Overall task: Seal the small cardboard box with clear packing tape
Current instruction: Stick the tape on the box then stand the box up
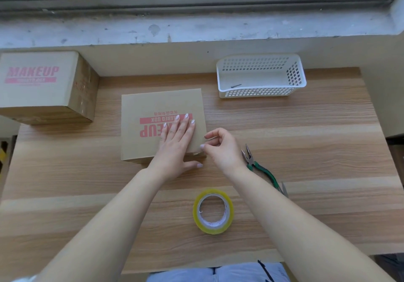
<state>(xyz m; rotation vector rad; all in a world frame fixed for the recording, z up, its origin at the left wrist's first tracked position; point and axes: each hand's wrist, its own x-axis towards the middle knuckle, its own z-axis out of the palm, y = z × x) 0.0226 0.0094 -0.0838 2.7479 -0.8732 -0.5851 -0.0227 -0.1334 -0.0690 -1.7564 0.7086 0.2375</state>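
Observation:
A small cardboard box (140,106) with red print lies closed in the middle of the wooden table. My left hand (177,146) rests flat on its top, fingers spread, the thumb hanging over the near edge. My right hand (220,148) is at the box's right near corner, fingers curled, fingertips touching the box edge; I cannot tell if it pinches any tape. A roll of clear yellowish packing tape (213,211) lies flat on the table near me, between my forearms, untouched.
A second, larger cardboard box (43,85) stands at the far left. A white perforated plastic basket (261,76) sits at the back right. Green-handled pliers (260,168) lie right of my right wrist. A window sill runs behind the table (317,128).

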